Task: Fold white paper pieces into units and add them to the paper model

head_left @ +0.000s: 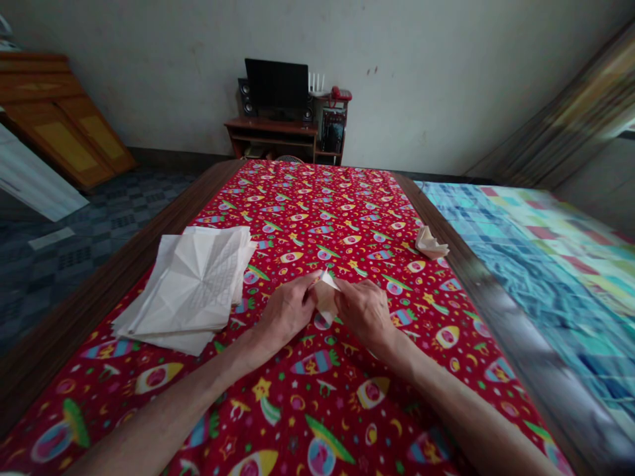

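A small folded piece of paper (326,299), cream-white with a pointed top, is held between my two hands over the middle of the red patterned cloth (317,218). My left hand (294,301) pinches its left side, fingers closed. On the other side, my right hand (364,307) grips the right edge, its fingers curled too. Parts of the paper are hidden behind the fingers. To the left lies a stack of creased paper sheets (198,281), the top one marked with radiating folds and a printed grid.
A folded paper shape (430,243) rests near the cloth's right edge. Dark wooden edging (496,317) borders the cloth, with a bed (526,264) beyond it on the right. Against the wall stands a desk (272,129) with a monitor (276,84). A wooden cabinet (74,125) is at the left.
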The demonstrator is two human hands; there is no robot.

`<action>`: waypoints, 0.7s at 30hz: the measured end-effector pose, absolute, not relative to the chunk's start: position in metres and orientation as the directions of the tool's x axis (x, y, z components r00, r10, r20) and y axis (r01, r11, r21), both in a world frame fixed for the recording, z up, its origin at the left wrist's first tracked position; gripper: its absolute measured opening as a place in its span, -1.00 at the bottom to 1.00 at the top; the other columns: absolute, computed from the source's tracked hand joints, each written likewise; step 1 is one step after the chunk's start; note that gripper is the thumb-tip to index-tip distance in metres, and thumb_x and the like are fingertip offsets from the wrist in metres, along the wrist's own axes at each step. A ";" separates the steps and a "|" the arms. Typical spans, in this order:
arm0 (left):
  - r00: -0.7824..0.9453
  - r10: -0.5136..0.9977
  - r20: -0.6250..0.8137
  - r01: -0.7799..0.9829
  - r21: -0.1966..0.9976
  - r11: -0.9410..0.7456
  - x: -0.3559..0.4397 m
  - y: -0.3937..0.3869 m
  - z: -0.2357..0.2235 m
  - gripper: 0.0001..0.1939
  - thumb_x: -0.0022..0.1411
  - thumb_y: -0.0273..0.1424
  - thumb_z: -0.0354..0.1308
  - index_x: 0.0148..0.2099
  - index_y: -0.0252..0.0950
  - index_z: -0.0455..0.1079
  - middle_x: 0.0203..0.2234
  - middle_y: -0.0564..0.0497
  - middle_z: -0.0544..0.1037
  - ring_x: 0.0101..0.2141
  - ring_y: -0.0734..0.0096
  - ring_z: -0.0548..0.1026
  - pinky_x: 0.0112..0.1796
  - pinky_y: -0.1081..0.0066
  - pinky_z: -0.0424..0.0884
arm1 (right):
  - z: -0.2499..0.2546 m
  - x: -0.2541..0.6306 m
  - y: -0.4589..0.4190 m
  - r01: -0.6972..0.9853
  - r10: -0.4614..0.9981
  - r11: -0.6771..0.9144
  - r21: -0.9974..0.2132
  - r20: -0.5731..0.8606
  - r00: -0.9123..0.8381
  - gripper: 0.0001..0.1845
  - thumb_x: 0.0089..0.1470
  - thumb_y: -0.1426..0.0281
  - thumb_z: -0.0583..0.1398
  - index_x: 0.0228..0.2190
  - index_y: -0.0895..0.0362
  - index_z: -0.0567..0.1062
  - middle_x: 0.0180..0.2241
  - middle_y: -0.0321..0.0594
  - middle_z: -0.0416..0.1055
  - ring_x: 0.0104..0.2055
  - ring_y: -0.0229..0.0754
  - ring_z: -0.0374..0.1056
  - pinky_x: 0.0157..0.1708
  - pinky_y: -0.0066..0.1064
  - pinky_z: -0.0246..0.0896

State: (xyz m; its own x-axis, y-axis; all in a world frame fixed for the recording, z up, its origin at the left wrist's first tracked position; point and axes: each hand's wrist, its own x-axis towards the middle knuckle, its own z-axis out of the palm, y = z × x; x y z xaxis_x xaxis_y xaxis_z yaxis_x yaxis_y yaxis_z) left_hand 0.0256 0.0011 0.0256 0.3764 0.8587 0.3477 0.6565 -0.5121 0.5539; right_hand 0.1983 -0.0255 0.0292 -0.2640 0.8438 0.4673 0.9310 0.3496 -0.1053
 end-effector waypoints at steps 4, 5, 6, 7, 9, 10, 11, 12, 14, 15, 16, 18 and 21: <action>0.442 0.832 0.334 0.640 0.533 -0.554 0.024 0.004 0.023 -0.69 0.25 -0.51 0.04 0.03 -0.27 0.41 -0.34 -0.02 0.56 -0.31 0.37 0.52 -0.24 0.44 0.41 | 0.024 0.199 -0.029 0.904 0.865 0.385 -0.186 0.413 -0.284 -0.81 0.10 0.45 0.07 -0.37 0.11 0.49 -0.55 -0.29 0.46 -0.52 -0.27 0.27 -0.43 -0.43 -0.07; 0.448 0.831 0.331 0.645 0.524 -0.557 0.023 0.005 0.022 -0.68 0.24 -0.52 0.06 0.03 -0.25 0.42 -0.35 -0.01 0.55 -0.32 0.38 0.51 -0.25 0.46 0.41 | 0.024 0.200 -0.029 0.898 0.866 0.392 -0.198 0.408 -0.288 -0.83 0.09 0.45 0.08 -0.38 0.12 0.49 -0.53 -0.28 0.45 -0.50 -0.27 0.27 -0.42 -0.43 -0.06; 0.454 0.829 0.326 0.655 0.509 -0.558 0.022 0.005 0.021 -0.67 0.22 -0.54 0.07 0.02 -0.24 0.43 -0.35 0.01 0.53 -0.33 0.39 0.51 -0.27 0.47 0.40 | 0.024 0.201 -0.029 0.895 0.868 0.396 -0.207 0.402 -0.291 -0.84 0.09 0.45 0.09 -0.39 0.12 0.48 -0.52 -0.28 0.44 -0.49 -0.27 0.26 -0.41 -0.43 -0.05; 0.463 0.827 0.320 0.670 0.485 -0.563 0.021 0.005 0.020 -0.67 0.22 -0.54 0.08 0.02 -0.23 0.43 -0.37 0.02 0.52 -0.34 0.40 0.50 -0.30 0.48 0.39 | 0.025 0.202 -0.029 0.893 0.872 0.397 -0.210 0.392 -0.295 -0.85 0.09 0.44 0.10 -0.41 0.13 0.48 -0.51 -0.27 0.43 -0.47 -0.27 0.26 -0.40 -0.43 -0.04; 0.496 0.813 0.306 0.701 0.410 -0.583 0.019 0.005 0.019 -0.68 0.23 -0.51 0.07 0.02 -0.20 0.43 -0.37 0.04 0.49 -0.35 0.40 0.48 -0.34 0.49 0.37 | 0.025 0.204 -0.029 0.897 0.880 0.394 -0.200 0.362 -0.306 -0.86 0.10 0.44 0.11 -0.42 0.14 0.47 -0.49 -0.26 0.40 -0.44 -0.26 0.25 -0.38 -0.43 -0.03; 0.515 0.805 0.296 0.715 0.371 -0.593 0.018 0.005 0.019 -0.67 0.24 -0.50 0.06 0.03 -0.18 0.42 -0.37 0.04 0.47 -0.35 0.40 0.47 -0.36 0.50 0.36 | 0.024 0.204 -0.029 0.901 0.883 0.393 -0.185 0.351 -0.313 -0.87 0.11 0.44 0.11 -0.41 0.13 0.47 -0.48 -0.26 0.39 -0.43 -0.26 0.24 -0.38 -0.42 -0.03; 0.530 0.798 0.286 0.724 0.336 -0.602 0.018 0.005 0.020 -0.66 0.25 -0.50 0.06 0.05 -0.16 0.40 -0.35 0.04 0.46 -0.34 0.40 0.46 -0.38 0.50 0.36 | 0.024 0.205 -0.029 0.904 0.882 0.394 -0.164 0.345 -0.322 -0.87 0.11 0.45 0.11 -0.41 0.13 0.47 -0.48 -0.26 0.38 -0.43 -0.25 0.23 -0.37 -0.42 -0.03; 0.542 0.794 0.277 0.732 0.309 -0.607 0.017 0.004 0.020 -0.64 0.25 -0.51 0.05 0.07 -0.15 0.38 -0.32 0.04 0.45 -0.33 0.41 0.46 -0.38 0.51 0.35 | 0.022 0.205 -0.030 0.907 0.878 0.398 -0.140 0.343 -0.333 -0.87 0.11 0.46 0.11 -0.40 0.13 0.47 -0.48 -0.26 0.37 -0.43 -0.25 0.22 -0.37 -0.41 -0.03; 0.558 0.788 0.260 0.742 0.269 -0.614 0.017 0.003 0.022 -0.59 0.24 -0.54 0.04 0.10 -0.15 0.34 -0.28 0.04 0.43 -0.31 0.42 0.45 -0.38 0.52 0.34 | 0.020 0.205 -0.030 0.910 0.867 0.404 -0.088 0.352 -0.351 -0.86 0.11 0.49 0.11 -0.40 0.12 0.47 -0.47 -0.26 0.35 -0.42 -0.24 0.19 -0.37 -0.40 -0.03; 0.566 0.785 0.250 0.745 0.253 -0.617 0.017 0.003 0.023 -0.59 0.24 -0.55 0.02 0.11 -0.15 0.33 -0.28 0.04 0.42 -0.31 0.42 0.44 -0.38 0.52 0.35 | 0.018 0.205 -0.030 0.911 0.862 0.408 -0.068 0.357 -0.360 -0.86 0.12 0.50 0.11 -0.39 0.12 0.47 -0.46 -0.25 0.35 -0.41 -0.23 0.18 -0.38 -0.39 -0.03; 0.576 0.782 0.239 0.746 0.236 -0.622 0.017 0.002 0.024 -0.59 0.25 -0.54 0.01 0.12 -0.15 0.32 -0.28 0.03 0.41 -0.31 0.41 0.44 -0.38 0.51 0.35 | 0.017 0.205 -0.030 0.909 0.858 0.414 -0.054 0.358 -0.369 -0.84 0.13 0.51 0.10 -0.37 0.12 0.48 -0.45 -0.24 0.34 -0.40 -0.23 0.18 -0.39 -0.39 -0.03; 0.598 0.770 0.222 0.744 0.203 -0.636 0.017 0.001 0.025 -0.61 0.27 -0.52 -0.01 0.12 -0.17 0.32 -0.28 0.02 0.39 -0.32 0.39 0.43 -0.37 0.48 0.36 | 0.017 0.205 -0.030 0.898 0.848 0.439 -0.042 0.348 -0.398 -0.81 0.16 0.50 0.08 -0.29 0.12 0.49 -0.39 -0.21 0.34 -0.36 -0.21 0.18 -0.40 -0.40 0.00; 0.632 0.744 0.218 0.730 0.154 -0.666 0.016 -0.001 0.026 -0.62 0.31 -0.49 -0.06 0.14 -0.21 0.28 -0.28 -0.01 0.37 -0.30 0.35 0.40 -0.30 0.42 0.38 | 0.018 0.206 -0.030 0.879 0.844 0.476 -0.028 0.297 -0.447 -0.73 0.21 0.48 0.04 -0.10 0.11 0.45 -0.29 -0.15 0.34 -0.30 -0.18 0.19 -0.40 -0.39 0.04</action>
State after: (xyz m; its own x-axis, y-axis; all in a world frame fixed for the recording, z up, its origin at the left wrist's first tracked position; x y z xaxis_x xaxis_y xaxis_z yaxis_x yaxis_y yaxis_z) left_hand 0.0156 -0.0014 0.0257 0.6318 0.7438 0.2180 0.7303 -0.6655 0.1544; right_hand 0.2056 -0.0304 0.0184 -0.4469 0.8438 0.2972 0.8792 0.4756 -0.0281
